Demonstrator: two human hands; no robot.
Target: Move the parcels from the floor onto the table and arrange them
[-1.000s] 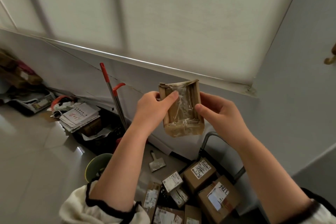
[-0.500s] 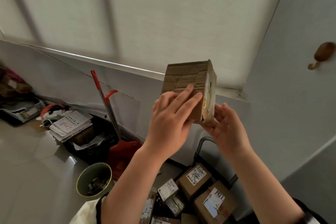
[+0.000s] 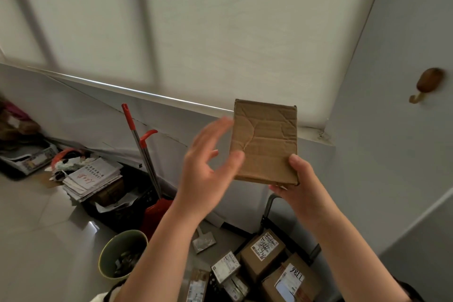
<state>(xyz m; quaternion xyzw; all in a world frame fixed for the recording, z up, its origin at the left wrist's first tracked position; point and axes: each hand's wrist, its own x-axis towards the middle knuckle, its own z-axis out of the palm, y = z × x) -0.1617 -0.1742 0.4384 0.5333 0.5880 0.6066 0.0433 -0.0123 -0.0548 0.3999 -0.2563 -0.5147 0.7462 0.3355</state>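
A small creased cardboard parcel [image 3: 264, 141] is held up in front of the wall, its plain flat face toward me. My right hand [image 3: 293, 179] grips its lower right corner, thumb on the front and fingers underneath. My left hand [image 3: 208, 169] is open and blurred, fingers spread, just left of the parcel; its thumb tip sits at the parcel's lower left edge. Several more labelled cardboard parcels [image 3: 263, 254] lie piled on the floor at the bottom. No table is in view.
A red-handled mop and dustpan [image 3: 147, 159] lean on the wall. A green bin [image 3: 122, 252] stands on the tiled floor, beside a black crate with papers [image 3: 93, 176]. A black trolley handle [image 3: 269, 203] rises behind the parcel pile. A wall hook [image 3: 426, 86] is at right.
The parcel has been turned from its taped side to its plain broad face. My left hand has come off it and opened; my right hand now holds it alone.
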